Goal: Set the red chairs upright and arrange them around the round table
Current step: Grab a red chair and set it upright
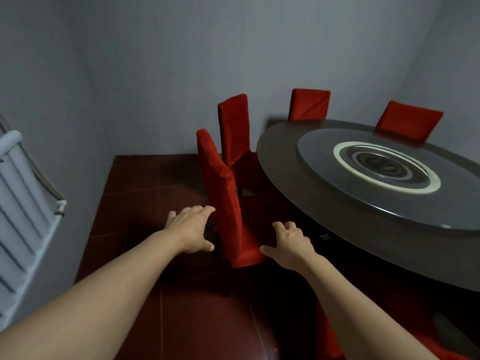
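Both hands reach for the near chair (226, 203): my left hand (191, 228) is spread open just beside its back, my right hand (289, 245) hangs loosely curled by its seat edge, gripping nothing. That chair stands upright at the round desk (298, 188). Three more chairs stand round the desk: one (233, 128) beyond, two (309, 103) (407, 120) at the far side.

The dark red tiled floor (145, 183) carries the round surface (298, 183) and upright red chairs (228, 203) beside its rim. On the surface lies a glass turntable (324, 162), apparently with a ringed centre.
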The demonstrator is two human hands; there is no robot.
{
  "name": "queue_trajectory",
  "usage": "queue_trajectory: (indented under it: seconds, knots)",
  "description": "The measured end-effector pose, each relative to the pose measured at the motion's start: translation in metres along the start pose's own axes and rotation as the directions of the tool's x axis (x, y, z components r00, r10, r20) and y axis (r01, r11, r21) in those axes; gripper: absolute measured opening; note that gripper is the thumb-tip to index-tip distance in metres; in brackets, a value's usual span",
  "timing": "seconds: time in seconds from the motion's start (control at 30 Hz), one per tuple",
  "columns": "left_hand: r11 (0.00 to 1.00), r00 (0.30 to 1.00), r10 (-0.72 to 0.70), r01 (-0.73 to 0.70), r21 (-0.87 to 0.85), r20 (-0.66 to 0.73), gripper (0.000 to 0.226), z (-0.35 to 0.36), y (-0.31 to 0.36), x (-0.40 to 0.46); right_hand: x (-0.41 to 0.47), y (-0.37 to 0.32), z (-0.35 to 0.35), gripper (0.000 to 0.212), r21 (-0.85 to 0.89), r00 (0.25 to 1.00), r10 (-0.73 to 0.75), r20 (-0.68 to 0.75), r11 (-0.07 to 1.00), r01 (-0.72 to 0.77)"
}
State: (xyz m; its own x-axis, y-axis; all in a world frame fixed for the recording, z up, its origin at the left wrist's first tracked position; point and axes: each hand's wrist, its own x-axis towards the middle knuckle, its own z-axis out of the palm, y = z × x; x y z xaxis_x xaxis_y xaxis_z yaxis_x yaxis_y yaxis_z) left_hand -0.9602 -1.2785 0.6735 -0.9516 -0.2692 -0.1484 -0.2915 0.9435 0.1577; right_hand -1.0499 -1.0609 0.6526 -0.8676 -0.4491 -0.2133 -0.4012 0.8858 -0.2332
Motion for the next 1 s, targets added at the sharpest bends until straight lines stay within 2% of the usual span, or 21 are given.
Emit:
queue_trajectory:
  seconds: [0.4, 0.53, 0.73, 0.83, 1.0]
  knots:
    - [0.99, 0.991, 0.133, -0.132, -0.043, -0.002, 0.095, -0.052, -0.068, 0.156, 0.158, -0.081, -0.033, 0.075, -0.029, 1.0, 0.021, -0.011, 0.999, -0.022]
    - [0.986, 0.987, 0.159, -0.158, -0.047, 0.005, 0.096, -0.066, -0.116, 0.207, 0.207, -0.117, -0.038, 0.078, -0.019, 0.999, 0.037, -0.019, 0.999, -0.037]
    - [0.977, 0.977, 0.213, -0.213, 0.017, 0.011, 0.097, -0.083, -0.21, 0.294, 0.283, -0.184, -0.036, 0.081, 0.009, 0.985, 0.155, -0.08, 0.988, -0.155]
    - [0.965, 0.965, 0.256, -0.259, 0.031, 0.059, 0.098, -0.095, -0.25, 0.334, 0.317, -0.225, -0.034, 0.082, 0.031, 0.974, 0.211, -0.077, 0.977, -0.21]
    - [0.945, 0.944, 0.324, -0.325, 0.019, 0.066, 0.098, -0.117, -0.292, 0.397, 0.373, -0.277, -0.036, 0.081, 0.051, 0.967, 0.246, -0.064, 0.969, -0.243]
